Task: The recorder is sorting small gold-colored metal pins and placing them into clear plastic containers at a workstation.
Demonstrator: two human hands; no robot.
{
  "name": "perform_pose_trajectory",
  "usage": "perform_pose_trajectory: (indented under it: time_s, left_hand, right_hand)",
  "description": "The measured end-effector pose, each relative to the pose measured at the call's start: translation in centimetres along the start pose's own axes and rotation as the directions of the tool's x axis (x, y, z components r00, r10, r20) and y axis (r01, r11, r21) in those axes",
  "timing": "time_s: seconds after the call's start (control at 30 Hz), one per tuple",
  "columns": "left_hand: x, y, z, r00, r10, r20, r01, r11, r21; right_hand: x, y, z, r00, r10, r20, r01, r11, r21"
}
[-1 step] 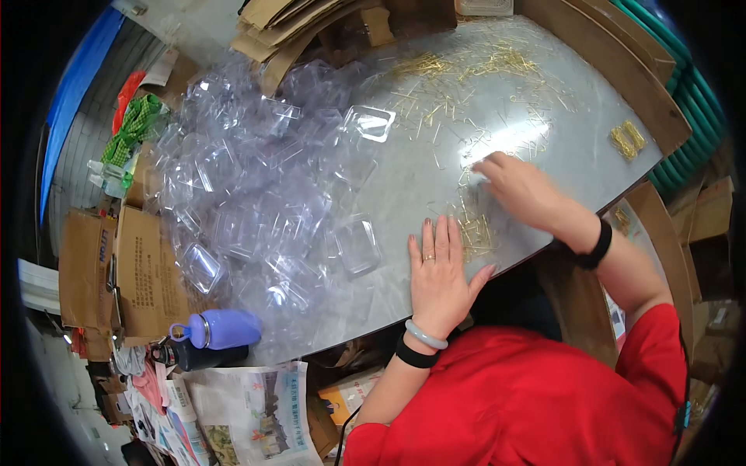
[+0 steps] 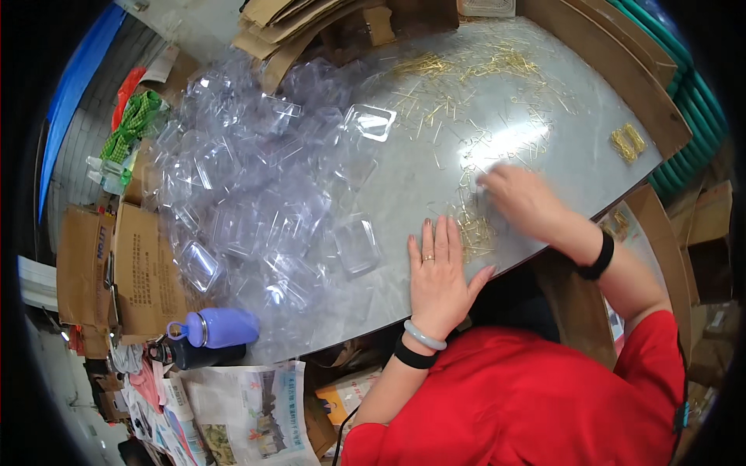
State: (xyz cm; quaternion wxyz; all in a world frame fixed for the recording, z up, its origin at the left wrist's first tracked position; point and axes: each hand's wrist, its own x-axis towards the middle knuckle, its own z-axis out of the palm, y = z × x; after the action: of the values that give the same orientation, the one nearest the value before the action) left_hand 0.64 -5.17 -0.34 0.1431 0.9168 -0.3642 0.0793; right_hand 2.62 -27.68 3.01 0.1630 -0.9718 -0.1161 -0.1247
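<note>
My left hand [image 2: 438, 272] lies flat on the grey tabletop [image 2: 416, 179], fingers stretched out and together, thumb apart. Its fingertips are beside a small heap of gold wire hooks [image 2: 476, 234]. Above and to the right of that heap is my right hand [image 2: 519, 198], low over the table with its fingers bent down. Motion blurs those fingers, and whether they hold a hook cannot be seen. More loose gold hooks [image 2: 501, 64] are scattered across the far part of the table. A compact bundle of gold hooks [image 2: 627, 143] sits near the right edge.
Clear plastic boxes [image 2: 264, 186] form a large pile on the left. A purple bottle [image 2: 227, 328] and a dark bottle [image 2: 203, 354] lie at its near end. Cardboard strips [image 2: 614, 70] border the far right edge. Newspaper [image 2: 252, 412] lies below the table on the left.
My right hand has shifted slightly toward me and to the right, nearer the small heap of hooks. My left hand stays in place.
</note>
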Motion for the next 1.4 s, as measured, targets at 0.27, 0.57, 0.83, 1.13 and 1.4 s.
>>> perform_pose_trajectory:
  time_s: [0.27,0.57,0.83,1.13,1.4]
  left_hand:
    - [0.0,0.4,0.3,0.999,-0.042,-0.03,0.041,0.998,-0.037]
    - [0.4,0.5,-0.3,0.999,-0.036,-0.011,0.035,0.999,-0.019]
    - [0.4,0.6,-0.3,0.999,-0.037,0.0,0.037,0.999,-0.012]
    - [0.0,0.3,0.1,0.999,-0.015,-0.033,0.013,0.997,-0.073]
    - [0.2,0.4,-0.6,1.0,0.009,-0.013,-0.011,0.996,-0.09]
  right_hand:
    - [-2.8,-3.9,0.2,0.987,-0.05,0.152,0.014,0.973,0.229]
    - [2.4,0.9,0.1,0.973,-0.178,0.144,0.175,0.984,0.031]
    - [2.7,2.1,0.2,0.993,-0.112,0.045,0.11,0.994,0.028]
    - [-0.9,-0.5,-2.2,0.991,-0.04,0.131,-0.001,0.955,0.297]
    - [-5.2,-0.7,0.0,0.985,0.043,-0.165,-0.006,0.976,0.22]
